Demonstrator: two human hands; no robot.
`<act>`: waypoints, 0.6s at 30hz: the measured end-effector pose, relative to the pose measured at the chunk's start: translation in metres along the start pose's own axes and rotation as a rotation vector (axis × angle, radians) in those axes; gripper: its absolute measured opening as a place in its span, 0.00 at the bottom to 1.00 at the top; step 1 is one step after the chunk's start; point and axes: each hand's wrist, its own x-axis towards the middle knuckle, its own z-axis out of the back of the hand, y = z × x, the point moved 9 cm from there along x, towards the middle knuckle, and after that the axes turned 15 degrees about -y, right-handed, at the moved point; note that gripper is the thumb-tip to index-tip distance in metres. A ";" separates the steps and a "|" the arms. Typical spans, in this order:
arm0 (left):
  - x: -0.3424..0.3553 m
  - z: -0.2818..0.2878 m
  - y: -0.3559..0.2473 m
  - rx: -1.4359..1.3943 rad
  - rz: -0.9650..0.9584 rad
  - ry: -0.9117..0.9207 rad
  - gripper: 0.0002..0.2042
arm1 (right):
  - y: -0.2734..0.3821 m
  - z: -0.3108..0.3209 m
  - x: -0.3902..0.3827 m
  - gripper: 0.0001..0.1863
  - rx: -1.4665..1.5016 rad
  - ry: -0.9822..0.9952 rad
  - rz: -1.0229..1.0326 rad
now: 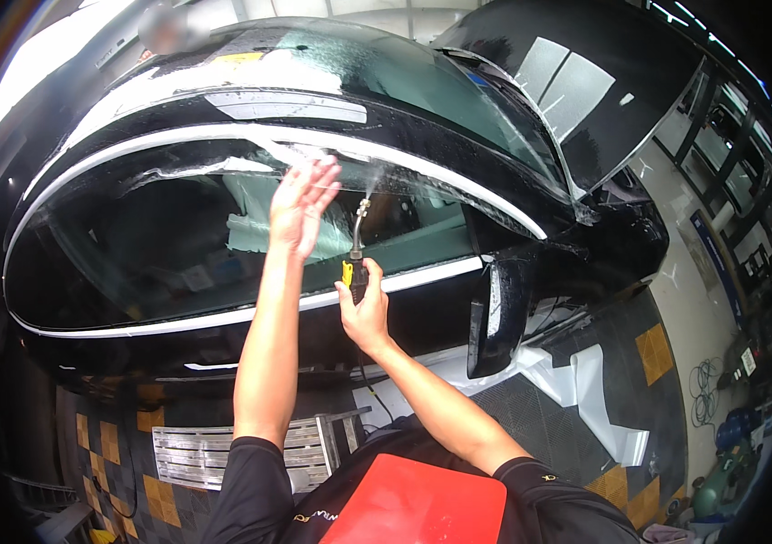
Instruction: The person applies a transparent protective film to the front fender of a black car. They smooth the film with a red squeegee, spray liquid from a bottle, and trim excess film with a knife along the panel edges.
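Observation:
My right hand (366,308) is wrapped round the dark handle of a spray gun (358,263) with a yellow part and a bent metal nozzle. Fine mist leaves its tip toward the top of the side window (177,240) of a black car. To its left, my left hand (302,204) is raised with fingers stretched out, close to the silver trim (359,147) above the glass. A loose, clear film (275,150) runs by its fingertips; whether they touch it, I cannot tell. Wrinkled film also shows along the window's upper left.
The folded door mirror (497,313) juts out at right. A slatted metal bench (209,453) stands below the door. White sheeting (590,390) trails over the tiled floor at right. A thin hose (375,394) hangs from the gun. A red panel (417,503) is before my chest.

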 end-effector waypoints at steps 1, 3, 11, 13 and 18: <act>-0.003 -0.013 0.020 -0.024 0.087 0.019 0.23 | -0.004 0.007 -0.002 0.34 -0.005 -0.020 0.013; -0.010 -0.043 0.053 0.016 0.136 0.064 0.23 | -0.016 0.023 -0.004 0.34 -0.015 -0.060 -0.007; -0.007 -0.079 0.103 -0.121 0.131 -0.022 0.14 | -0.050 0.065 -0.003 0.35 -0.073 -0.087 -0.034; -0.005 -0.071 0.109 -0.124 0.108 -0.068 0.13 | -0.055 0.075 -0.001 0.36 -0.050 -0.126 -0.069; -0.002 -0.069 0.112 -0.148 0.129 0.018 0.12 | -0.050 0.079 0.003 0.34 -0.125 -0.119 0.018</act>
